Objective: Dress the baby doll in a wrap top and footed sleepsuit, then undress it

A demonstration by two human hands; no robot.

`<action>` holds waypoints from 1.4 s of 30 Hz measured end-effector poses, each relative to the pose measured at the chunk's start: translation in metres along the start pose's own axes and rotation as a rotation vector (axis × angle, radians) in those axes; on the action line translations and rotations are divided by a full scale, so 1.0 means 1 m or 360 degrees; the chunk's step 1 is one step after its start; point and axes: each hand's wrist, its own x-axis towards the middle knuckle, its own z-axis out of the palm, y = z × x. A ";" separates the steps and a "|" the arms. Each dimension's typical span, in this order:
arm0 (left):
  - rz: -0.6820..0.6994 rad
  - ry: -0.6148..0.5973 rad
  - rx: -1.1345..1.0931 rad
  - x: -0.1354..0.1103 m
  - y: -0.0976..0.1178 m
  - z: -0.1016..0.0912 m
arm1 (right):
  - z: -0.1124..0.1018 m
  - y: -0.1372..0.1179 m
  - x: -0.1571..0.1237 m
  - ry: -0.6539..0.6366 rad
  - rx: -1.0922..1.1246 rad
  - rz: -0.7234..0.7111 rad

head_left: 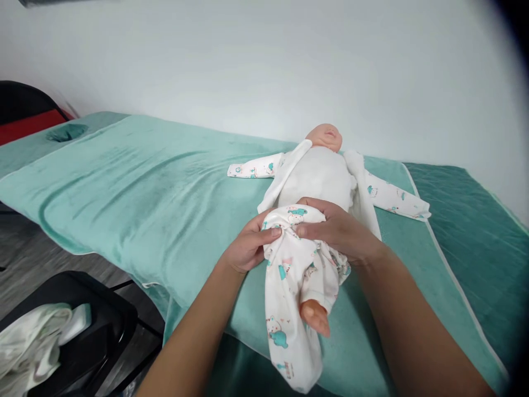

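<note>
A baby doll point(320, 168) lies on its back on a teal towel point(136, 193), head toward the wall. It wears an open white printed top with the sleeves spread out. My left hand point(248, 248) and my right hand point(336, 229) both pinch the waistband of white printed trousers point(295, 264) at the doll's waist. One doll foot point(316, 318) sticks out of a trouser leg; the other leg hangs limp over the table's front edge.
The padded table point(467, 231) runs left to right against a white wall. A black chair point(88, 325) at lower left holds crumpled white cloth point(35, 342). A dark and red object point(25, 118) stands at far left.
</note>
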 end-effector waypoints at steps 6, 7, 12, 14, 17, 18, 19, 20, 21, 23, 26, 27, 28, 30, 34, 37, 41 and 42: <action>0.0081 0.0212 -0.0118 0.000 -0.001 0.004 | -0.003 -0.008 -0.002 -0.0241 -0.0256 0.0062; 0.0087 0.0253 -0.0134 0.000 -0.002 0.004 | -0.004 -0.009 -0.003 -0.0305 -0.0298 0.0080; 0.0069 0.0203 -0.0128 0.001 -0.003 0.002 | -0.003 -0.007 -0.007 -0.0479 -0.0411 0.0180; 0.0076 0.0152 -0.0049 0.001 -0.004 0.001 | -0.001 -0.004 -0.008 -0.0375 -0.0313 0.0128; 0.0100 0.0035 0.0089 -0.002 -0.004 -0.001 | 0.004 0.001 -0.008 -0.0102 -0.0082 -0.0031; 0.0091 -0.0007 0.0120 -0.004 -0.003 -0.001 | 0.005 0.003 -0.007 -0.0003 -0.0021 -0.0081; 0.0077 -0.0037 0.0147 -0.005 -0.003 0.000 | 0.006 0.004 -0.006 0.0089 0.0021 -0.0122; 0.0060 -0.0053 0.0174 -0.006 -0.001 0.001 | 0.007 0.005 -0.005 0.0171 0.0045 -0.0156; 0.0041 -0.0059 0.0202 -0.007 0.000 0.002 | 0.008 0.006 -0.004 0.0239 0.0056 -0.0187; -0.0002 -0.0056 0.0255 -0.008 0.003 0.006 | 0.008 0.007 -0.002 0.0319 0.0057 -0.0226; -0.0062 -0.0012 0.0241 -0.008 0.004 0.008 | 0.010 0.007 0.000 0.0315 0.0064 -0.0226; -0.0059 0.0013 0.0210 -0.007 0.004 0.008 | 0.011 0.006 0.000 0.0296 0.0068 -0.0218; -0.0040 0.0040 0.0173 -0.007 0.003 0.008 | 0.012 0.005 -0.001 0.0270 0.0075 -0.0210; 0.0022 0.0105 0.0100 -0.006 0.001 0.008 | 0.013 0.003 -0.002 0.0196 0.0079 -0.0189; 0.0106 0.0223 0.0014 -0.006 -0.003 0.006 | 0.010 -0.002 -0.004 -0.0126 -0.0021 -0.0102; 0.0125 0.0259 0.0032 -0.006 -0.005 0.004 | 0.005 -0.006 -0.007 -0.0374 -0.0197 0.0011; 0.0114 0.0295 0.0060 -0.005 -0.005 0.003 | 0.003 -0.006 -0.011 -0.0385 -0.0244 0.0108; 0.0103 0.0308 0.0062 -0.005 -0.004 0.004 | 0.004 -0.005 -0.011 -0.0340 -0.0190 0.0102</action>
